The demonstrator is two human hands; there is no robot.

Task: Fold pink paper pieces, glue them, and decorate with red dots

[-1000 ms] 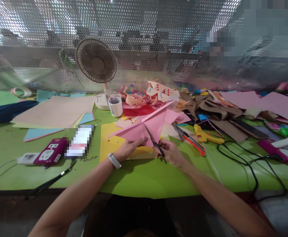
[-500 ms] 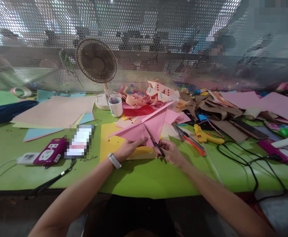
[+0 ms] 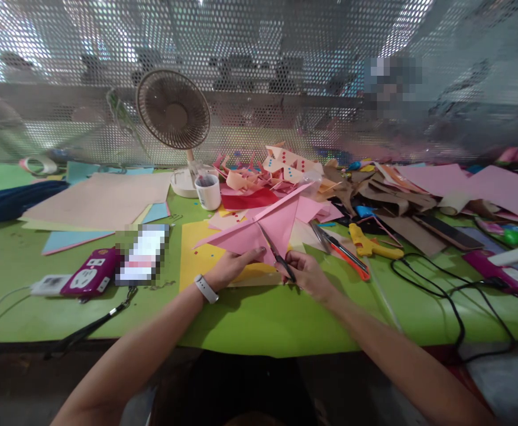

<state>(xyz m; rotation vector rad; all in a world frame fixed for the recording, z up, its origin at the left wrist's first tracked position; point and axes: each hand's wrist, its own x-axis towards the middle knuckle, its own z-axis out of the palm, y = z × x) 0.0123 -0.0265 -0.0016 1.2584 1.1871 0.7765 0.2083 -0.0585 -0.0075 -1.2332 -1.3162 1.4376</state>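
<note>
Folded pink paper (image 3: 241,235) lies in front of me, over a yellow sheet (image 3: 192,251). My left hand (image 3: 235,264) pinches its lower edge, thumb on top; a white watch is on that wrist. Black-handled scissors (image 3: 277,252) are in my right hand (image 3: 302,271), whose fingers are wrapped round the handles. Their blades point up and left and lie across the pink paper. Just right of the paper rest a second pair of scissors (image 3: 320,236) and an orange-and-black cutter (image 3: 350,258).
A fan (image 3: 173,112) and a white cup (image 3: 208,192) stand at the back. Paper scraps (image 3: 245,177) are heaped beyond the pink paper. A yellow glue gun (image 3: 372,244) and black cables are on the right; a phone (image 3: 142,254) and purple power bank (image 3: 91,272) lie left.
</note>
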